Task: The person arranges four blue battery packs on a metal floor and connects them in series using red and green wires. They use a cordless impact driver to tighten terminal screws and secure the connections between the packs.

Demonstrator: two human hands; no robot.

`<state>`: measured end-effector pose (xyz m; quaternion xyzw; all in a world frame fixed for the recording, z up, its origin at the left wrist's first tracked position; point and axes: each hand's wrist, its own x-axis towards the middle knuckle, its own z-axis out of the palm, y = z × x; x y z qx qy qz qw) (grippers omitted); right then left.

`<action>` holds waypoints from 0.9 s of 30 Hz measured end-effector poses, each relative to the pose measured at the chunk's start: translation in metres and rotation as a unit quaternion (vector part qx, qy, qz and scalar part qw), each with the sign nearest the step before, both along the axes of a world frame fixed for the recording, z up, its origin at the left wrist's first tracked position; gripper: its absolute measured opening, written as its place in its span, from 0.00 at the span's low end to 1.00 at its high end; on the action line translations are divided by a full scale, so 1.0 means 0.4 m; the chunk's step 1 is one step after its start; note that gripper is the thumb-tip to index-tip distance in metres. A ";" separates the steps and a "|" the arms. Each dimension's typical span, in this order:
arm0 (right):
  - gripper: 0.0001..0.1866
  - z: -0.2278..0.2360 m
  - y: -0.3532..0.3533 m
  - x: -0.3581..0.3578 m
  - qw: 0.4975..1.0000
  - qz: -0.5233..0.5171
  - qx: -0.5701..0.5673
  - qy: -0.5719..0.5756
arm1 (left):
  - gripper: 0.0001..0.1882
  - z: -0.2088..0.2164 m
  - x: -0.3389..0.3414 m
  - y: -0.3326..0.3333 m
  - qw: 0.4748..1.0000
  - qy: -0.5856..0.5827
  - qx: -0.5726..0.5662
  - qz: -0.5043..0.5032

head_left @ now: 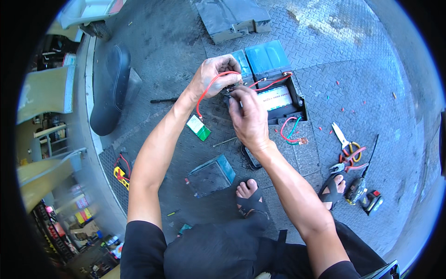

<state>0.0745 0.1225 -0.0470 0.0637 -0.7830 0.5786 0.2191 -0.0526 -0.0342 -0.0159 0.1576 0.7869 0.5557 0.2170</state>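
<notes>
My left hand (210, 78) is closed in a pinch on a red wire (203, 96) by the near-left corner of a battery. The wire loops down beside a green-and-white rectangular piece (199, 128). My right hand (250, 120) is just below, its fingers curled together at the same spot; whatever they grip is hidden. To the right sits an open black case (302, 103) with a white-labelled block (275, 98) inside. Batteries with teal sides (268, 56) stand behind it. Red and green wires with a bare copper end (303, 141) hang out of the case.
Scissors (341, 135), red-handled pliers (355, 166) and a cordless drill (357, 189) lie at right. Another battery (211, 176) is near my feet. A black cover (234, 18) lies at the back. At left are a black seat (111, 90) and a yellow meter (121, 177).
</notes>
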 end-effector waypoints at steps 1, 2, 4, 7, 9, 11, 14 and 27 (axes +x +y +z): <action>0.10 -0.012 -0.007 0.004 1.000 -0.014 0.019 -0.013 | 0.06 0.001 0.002 0.000 1.000 -0.004 -0.009 -0.001; 0.10 -0.022 -0.006 0.008 0.998 -0.035 0.031 -0.041 | 0.06 0.002 0.006 0.002 1.000 -0.008 -0.013 -0.002; 0.10 -0.033 -0.003 0.009 0.995 -0.062 0.033 -0.078 | 0.05 0.009 0.005 0.007 1.000 -0.008 -0.018 -0.001; 0.09 -0.028 -0.010 0.013 0.989 -0.086 -0.015 -0.121 | 0.05 0.017 0.008 0.015 1.000 -0.015 -0.018 -0.008; 0.10 -0.022 -0.025 0.005 0.979 -0.108 -0.084 -0.152 | 0.05 0.021 0.012 0.020 0.999 -0.018 -0.032 -0.009; 0.08 -0.019 -0.036 -0.007 0.961 -0.157 -0.142 -0.178 | 0.05 0.026 0.015 0.023 0.998 -0.025 -0.055 -0.015; 0.09 -0.015 -0.048 -0.010 0.924 -0.169 -0.262 -0.222 | 0.07 0.032 0.021 0.036 0.993 0.063 -0.096 -0.030; 0.12 0.018 -0.047 -0.041 0.926 -0.200 -0.200 -0.252 | 0.08 0.035 -0.005 0.040 0.992 0.077 -0.083 -0.059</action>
